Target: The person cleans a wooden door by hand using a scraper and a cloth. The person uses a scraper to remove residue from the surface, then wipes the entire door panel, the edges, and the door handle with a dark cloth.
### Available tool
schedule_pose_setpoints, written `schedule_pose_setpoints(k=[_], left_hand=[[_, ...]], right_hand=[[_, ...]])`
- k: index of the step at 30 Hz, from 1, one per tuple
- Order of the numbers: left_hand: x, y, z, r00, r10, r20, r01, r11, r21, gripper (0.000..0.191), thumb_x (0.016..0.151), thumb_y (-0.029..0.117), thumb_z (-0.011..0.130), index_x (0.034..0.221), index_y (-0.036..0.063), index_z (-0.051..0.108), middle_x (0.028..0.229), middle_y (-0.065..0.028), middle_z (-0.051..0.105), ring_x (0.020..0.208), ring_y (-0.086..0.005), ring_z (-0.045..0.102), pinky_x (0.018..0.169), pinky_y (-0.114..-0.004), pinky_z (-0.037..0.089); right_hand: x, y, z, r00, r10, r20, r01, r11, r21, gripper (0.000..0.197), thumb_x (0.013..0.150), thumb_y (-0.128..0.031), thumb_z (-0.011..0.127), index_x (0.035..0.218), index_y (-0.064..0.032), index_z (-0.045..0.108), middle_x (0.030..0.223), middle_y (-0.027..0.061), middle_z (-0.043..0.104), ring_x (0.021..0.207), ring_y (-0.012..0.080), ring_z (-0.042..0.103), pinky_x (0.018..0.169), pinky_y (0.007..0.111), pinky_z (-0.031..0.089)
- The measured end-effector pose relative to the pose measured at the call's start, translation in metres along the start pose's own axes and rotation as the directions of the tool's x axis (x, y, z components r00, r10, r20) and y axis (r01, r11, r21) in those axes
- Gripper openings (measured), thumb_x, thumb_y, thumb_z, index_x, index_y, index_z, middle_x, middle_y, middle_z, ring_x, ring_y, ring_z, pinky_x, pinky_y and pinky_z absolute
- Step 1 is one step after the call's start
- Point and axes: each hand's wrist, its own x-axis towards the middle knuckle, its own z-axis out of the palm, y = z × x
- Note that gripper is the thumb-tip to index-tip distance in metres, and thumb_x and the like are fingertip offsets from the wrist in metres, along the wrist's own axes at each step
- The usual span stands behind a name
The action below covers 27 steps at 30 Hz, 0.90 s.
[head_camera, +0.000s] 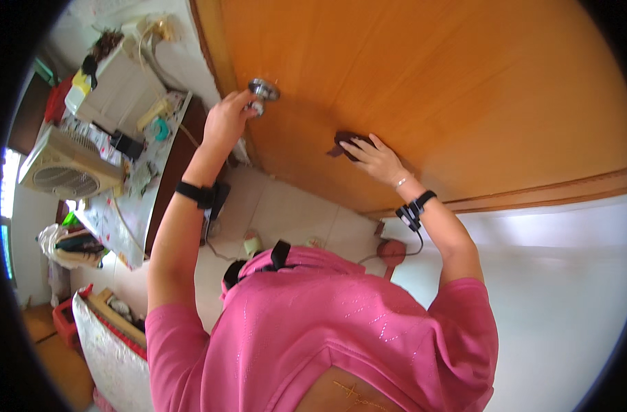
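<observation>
A wooden door (395, 72) with an orange-brown finish fills the upper part of the view. My left hand (226, 121) grips the round metal doorknob (256, 106), below its shiny rose (264, 89). Further right, my right hand (377, 159) presses a dark, crumpled cloth (347, 140) flat against the door's surface, fingers spread over it. Part of the cloth is hidden under the palm. Both wrists carry black straps with small devices and cables.
At left stands a table (138, 206) with a patterned cover, bearing a box fan (69, 167), a large pale appliance (123, 87) and a teal tape roll (161, 130). A white wall (550, 278) lies to the right. A round reddish object (391, 251) rests on the tiled floor (292, 206).
</observation>
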Motion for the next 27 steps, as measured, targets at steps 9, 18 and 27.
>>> schedule_pose_setpoints(k=[9, 18, 27], left_hand=[[-0.136, -0.007, 0.003, 0.989, -0.102, 0.103, 0.1, 0.995, 0.016, 0.034, 0.073, 0.005, 0.072, 0.106, 0.0085, 0.062, 0.088, -0.0139, 0.061, 0.08, -0.0371, 0.062, 0.066, -0.045, 0.051], [-0.319, 0.022, -0.131, 0.778, -0.474, 0.413, 0.405, 0.88, 0.248, 0.038, 0.067, 0.001, 0.077, 0.103, 0.0008, 0.067, 0.088, -0.0173, 0.067, 0.079, -0.0342, 0.067, 0.068, -0.042, 0.053], [-0.27, -0.057, -0.168, 0.826, -0.364, 0.43, 0.306, 0.931, 0.2, 0.034, 0.064, -0.003, 0.076, 0.098, 0.0012, 0.069, 0.093, -0.0181, 0.069, 0.086, -0.0364, 0.067, 0.074, -0.043, 0.053]], right_hand=[[-0.005, 0.079, -0.236, 0.975, 0.073, -0.208, -0.131, 0.951, -0.281, 0.023, 0.081, -0.017, 0.063, 0.101, -0.0213, 0.072, 0.131, 0.0025, 0.061, 0.105, 0.0241, 0.061, 0.109, 0.053, 0.036], [-0.019, 0.183, -0.301, 0.9, 0.32, -0.297, -0.422, 0.812, -0.404, 0.036, 0.084, -0.009, 0.058, 0.116, -0.0213, 0.069, 0.138, 0.0047, 0.056, 0.121, 0.0282, 0.056, 0.11, 0.051, 0.035], [-0.109, 0.288, -0.36, 0.316, 0.793, -0.521, -0.925, 0.135, -0.355, 0.042, 0.099, -0.018, 0.041, 0.138, -0.0264, 0.052, 0.145, 0.009, 0.047, 0.131, 0.0359, 0.044, 0.111, 0.059, 0.029]])
